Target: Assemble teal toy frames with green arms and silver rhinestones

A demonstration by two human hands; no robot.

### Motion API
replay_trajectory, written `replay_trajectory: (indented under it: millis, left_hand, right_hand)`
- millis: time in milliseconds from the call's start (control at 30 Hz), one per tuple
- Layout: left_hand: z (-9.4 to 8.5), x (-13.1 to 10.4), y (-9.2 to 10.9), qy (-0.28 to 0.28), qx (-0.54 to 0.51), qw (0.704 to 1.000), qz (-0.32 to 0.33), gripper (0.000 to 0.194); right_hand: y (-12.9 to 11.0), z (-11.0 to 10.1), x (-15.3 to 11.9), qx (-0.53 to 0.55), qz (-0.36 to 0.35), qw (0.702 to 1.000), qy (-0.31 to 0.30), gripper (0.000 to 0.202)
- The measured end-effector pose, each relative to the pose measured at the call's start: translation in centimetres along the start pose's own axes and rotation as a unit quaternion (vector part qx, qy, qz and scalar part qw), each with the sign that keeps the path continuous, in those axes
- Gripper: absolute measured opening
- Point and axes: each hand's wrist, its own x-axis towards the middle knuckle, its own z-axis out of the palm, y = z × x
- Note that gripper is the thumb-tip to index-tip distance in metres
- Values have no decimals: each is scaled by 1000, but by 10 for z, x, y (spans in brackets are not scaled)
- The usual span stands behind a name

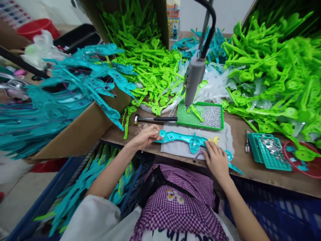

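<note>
While left hand (148, 136) pinches end, turquoise part (181, 138) underlies right hand (216, 160).

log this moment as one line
left hand: pinching teal part at one end; right hand: laid over it farther right; teal part: over pale cloth; grey tool: hanging near green tray

At the upper left, a red basin (36, 28) sat near a black tray (79, 37), with crumpled whitish plastic (43, 49) in front.
</note>
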Motion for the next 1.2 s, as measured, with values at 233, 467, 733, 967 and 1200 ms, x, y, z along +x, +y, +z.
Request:
replay_trajectory:
  millis: [233, 467, 733, 967, 1200]
  left_hand:
    - [-2, -27, -13, 107, 378, 913, 112, 37]
    - [-19, -25, -9, 59, 399, 906, 128, 44]
    - [-46, -33, -20, 74, 331, 935, 105, 29]
    - [-31, -27, -53, 177, -24, 983, 33, 52]
    - [7, -34, -81, 381, 311, 866, 90, 29]
  right_hand:
    - [-2, 1, -3, -5, -1, 1000, 17, 42]
    - [-1, 2, -6, -4, 3, 1000, 24, 44]
    - [1, 1, -6, 2, 34, 999, 8, 45]
    - [2, 1, -7, -11, 27, 1000, 11, 44]
    - [8, 2, -6, 6, 7, 1000, 17, 45]
